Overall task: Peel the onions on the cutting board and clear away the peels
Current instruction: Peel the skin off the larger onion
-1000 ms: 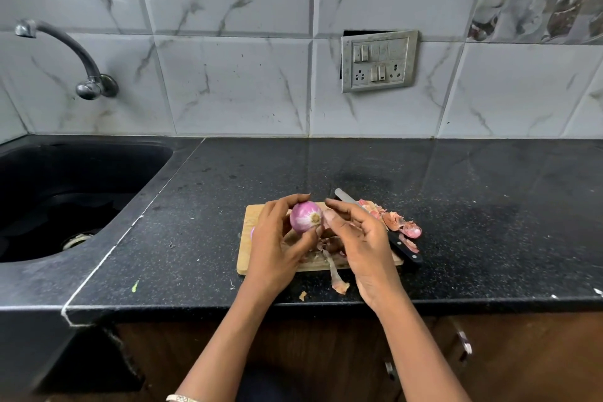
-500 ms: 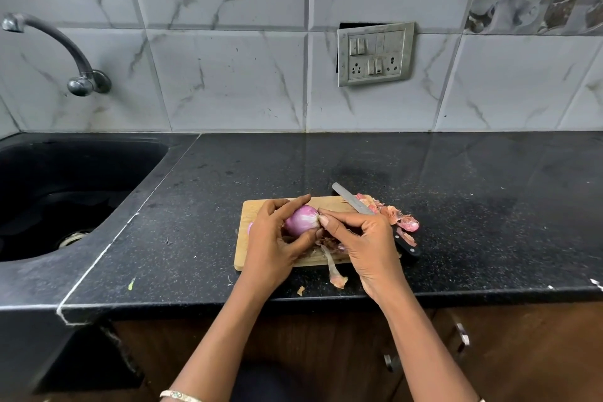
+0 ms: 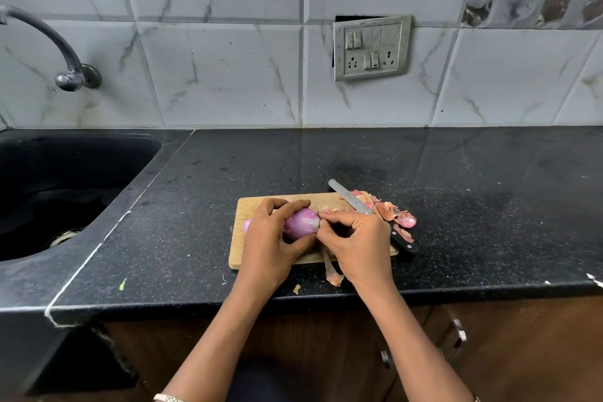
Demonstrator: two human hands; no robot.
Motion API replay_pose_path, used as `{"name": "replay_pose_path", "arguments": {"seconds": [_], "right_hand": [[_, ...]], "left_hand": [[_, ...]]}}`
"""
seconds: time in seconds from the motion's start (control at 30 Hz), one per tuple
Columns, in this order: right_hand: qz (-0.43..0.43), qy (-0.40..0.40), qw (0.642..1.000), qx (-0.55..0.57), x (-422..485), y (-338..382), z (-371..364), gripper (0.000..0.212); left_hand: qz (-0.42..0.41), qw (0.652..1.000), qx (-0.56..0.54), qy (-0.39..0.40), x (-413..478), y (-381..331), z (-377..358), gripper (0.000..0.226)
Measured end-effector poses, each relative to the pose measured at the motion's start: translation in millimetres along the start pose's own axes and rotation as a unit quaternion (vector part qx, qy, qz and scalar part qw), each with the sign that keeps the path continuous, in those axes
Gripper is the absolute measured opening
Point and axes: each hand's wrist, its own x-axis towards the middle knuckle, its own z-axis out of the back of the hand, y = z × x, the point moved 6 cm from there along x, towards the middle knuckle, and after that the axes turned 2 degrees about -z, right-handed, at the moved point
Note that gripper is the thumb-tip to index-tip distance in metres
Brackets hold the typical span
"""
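A wooden cutting board (image 3: 257, 202) lies near the counter's front edge. My left hand (image 3: 269, 241) grips a purple onion (image 3: 300, 222) just above the board. My right hand (image 3: 357, 240) pinches the onion's right end with thumb and forefinger. A second bit of purple onion (image 3: 247, 224) peeks out left of my left hand. Dry peels (image 3: 391, 210) are heaped at the board's right end, and a long strip of peel (image 3: 331, 271) hangs over its front edge. A knife (image 3: 354, 202) with a black handle lies across the board's right side, partly under my right hand.
A black sink (image 3: 65, 186) with a wall tap (image 3: 70, 75) sits at the left. The black counter (image 3: 473, 206) stretches to the right. A switch plate (image 3: 372, 47) is on the tiled wall. Small peel scraps (image 3: 296, 288) lie by the front edge.
The onion has come down from its raised, end-on position and now lies sideways close to the board. My right fingers have closed onto its right end.
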Motion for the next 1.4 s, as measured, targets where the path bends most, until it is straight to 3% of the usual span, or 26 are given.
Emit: {"name": "replay_pose_path", "arguments": {"seconds": [0.3, 0.4, 0.53, 0.63, 0.97, 1.17, 1.4], "right_hand": [[0.068, -0.055, 0.990, -0.112, -7.7, 11.9, -6.3, 0.019], [0.035, -0.057, 0.994, -0.085, -6.1, 6.4, -3.1, 0.020], [-0.084, 0.000, 0.995, 0.060, -0.6, -16.3, -2.6, 0.019], [-0.127, 0.030, 0.983, 0.129, -1.4, -20.9, -3.4, 0.022], [-0.124, 0.044, 0.977, 0.170, 0.9, -24.0, -2.1, 0.015], [-0.142, 0.095, 0.968, 0.183, 5.7, -29.1, -2.9, 0.014], [-0.126, 0.124, 0.974, 0.142, 10.7, -29.0, -1.7, 0.013]], "left_hand": [[0.001, 0.999, 0.037, -0.004, -1.1, -1.1, -1.8, 0.051], [0.000, 1.000, 0.029, -0.004, -1.5, -2.6, -1.1, 0.052], [0.017, 1.000, 0.016, -0.019, 0.3, -3.1, 3.5, 0.056], [0.020, 0.999, 0.011, -0.024, 0.4, -3.0, 5.1, 0.059], [0.021, 1.000, 0.013, -0.012, -0.4, -2.7, 5.9, 0.063], [0.017, 1.000, 0.020, -0.002, 0.1, -2.7, 5.8, 0.064], [-0.003, 1.000, 0.031, -0.004, -0.8, -4.6, 3.4, 0.059]]}}
